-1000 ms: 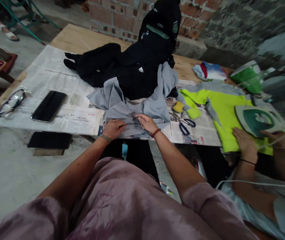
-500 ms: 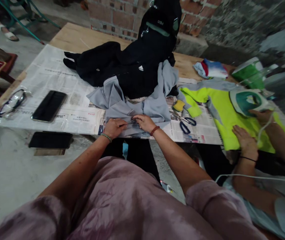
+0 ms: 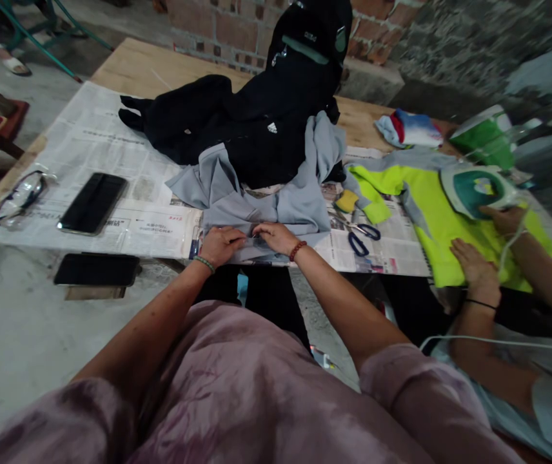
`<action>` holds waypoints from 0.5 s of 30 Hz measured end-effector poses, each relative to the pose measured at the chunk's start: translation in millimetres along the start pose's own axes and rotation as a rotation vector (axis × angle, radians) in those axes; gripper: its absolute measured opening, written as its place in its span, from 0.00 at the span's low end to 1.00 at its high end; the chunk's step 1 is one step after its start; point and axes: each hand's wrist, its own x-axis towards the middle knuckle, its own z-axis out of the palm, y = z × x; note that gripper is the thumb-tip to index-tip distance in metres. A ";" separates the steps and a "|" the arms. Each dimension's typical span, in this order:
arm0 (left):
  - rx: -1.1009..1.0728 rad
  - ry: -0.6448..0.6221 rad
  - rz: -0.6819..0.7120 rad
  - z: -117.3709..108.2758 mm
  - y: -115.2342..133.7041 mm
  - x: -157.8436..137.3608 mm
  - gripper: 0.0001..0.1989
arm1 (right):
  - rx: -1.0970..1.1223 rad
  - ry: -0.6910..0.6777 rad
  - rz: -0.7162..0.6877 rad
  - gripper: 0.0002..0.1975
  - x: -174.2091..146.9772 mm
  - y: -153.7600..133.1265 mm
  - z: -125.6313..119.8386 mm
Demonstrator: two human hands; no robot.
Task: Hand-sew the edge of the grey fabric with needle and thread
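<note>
A grey garment [image 3: 242,209] lies crumpled at the front edge of the table, its two ends spread up towards the black clothes. My left hand [image 3: 221,246] is closed on its near part, thumb and fingers pinching the cloth. Just to the right, my right hand [image 3: 276,238] pinches the same garment, fingertips pointing at the left hand. A small dark spot shows by the right fingertips; I cannot tell what it is. Right of the garment lie scissors [image 3: 359,237] with dark blue handles and a small yellow piece [image 3: 346,201].
Black clothes [image 3: 256,138] and a black bag [image 3: 312,38] sit behind. Phones [image 3: 93,203] and glasses [image 3: 19,196] lie left on newspaper [image 3: 155,225]. At right, a co-worker's hands press an iron [image 3: 479,193] on a yellow-green garment [image 3: 431,219]; its white cord [image 3: 508,344] hangs low.
My hands stay at nearly the same place on the grey garment, with only slight finger movement. The co-worker's iron has shifted slightly left.
</note>
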 end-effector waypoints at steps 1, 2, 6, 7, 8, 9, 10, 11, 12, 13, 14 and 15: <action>-0.004 -0.001 -0.003 0.0 0.1 0.0 0.09 | 0.019 -0.020 0.026 0.14 0.2 -1.9 -1.7; -0.006 -0.002 -0.006 0.0 0.2 -0.1 0.09 | 0.036 -0.042 0.055 0.14 0.5 -4.2 -3.5; 0.000 -0.010 -0.019 -1.2 1.9 -0.3 0.09 | 0.075 -0.156 0.214 0.12 1.7 -14.3 -10.7; 0.003 -0.013 -0.020 -1.7 2.4 -0.3 0.09 | 0.086 -0.184 0.253 0.12 2.0 -16.3 -12.1; 0.005 -0.015 -0.022 -2.0 2.9 -0.2 0.09 | 0.102 -0.205 0.280 0.12 2.4 -17.9 -13.2; 0.009 -0.015 -0.022 -2.2 3.2 -0.2 0.09 | 0.121 -0.220 0.296 0.12 2.8 -18.9 -14.0; 0.014 -0.015 -0.023 -2.3 3.3 -0.2 0.09 | 0.140 -0.224 0.303 0.12 3.3 -19.5 -14.5; 0.019 -0.014 -0.026 -2.2 3.3 -0.1 0.09 | 0.159 -0.222 0.305 0.12 4.0 -19.8 -14.7; 0.024 -0.013 -0.029 -2.0 3.2 -0.1 0.09 | 0.180 -0.217 0.309 0.11 4.8 -19.7 -14.7; 0.026 -0.012 -0.030 -1.7 3.0 -0.1 0.09 | 0.207 -0.212 0.314 0.11 5.8 -19.6 -14.5; 0.025 -0.011 -0.027 -1.5 2.8 -0.1 0.09 | 0.241 -0.209 0.321 0.10 6.8 -19.4 -14.2; 0.021 -0.010 -0.023 -1.4 2.5 -0.1 0.09 | 0.281 -0.204 0.327 0.10 7.9 -19.4 -13.9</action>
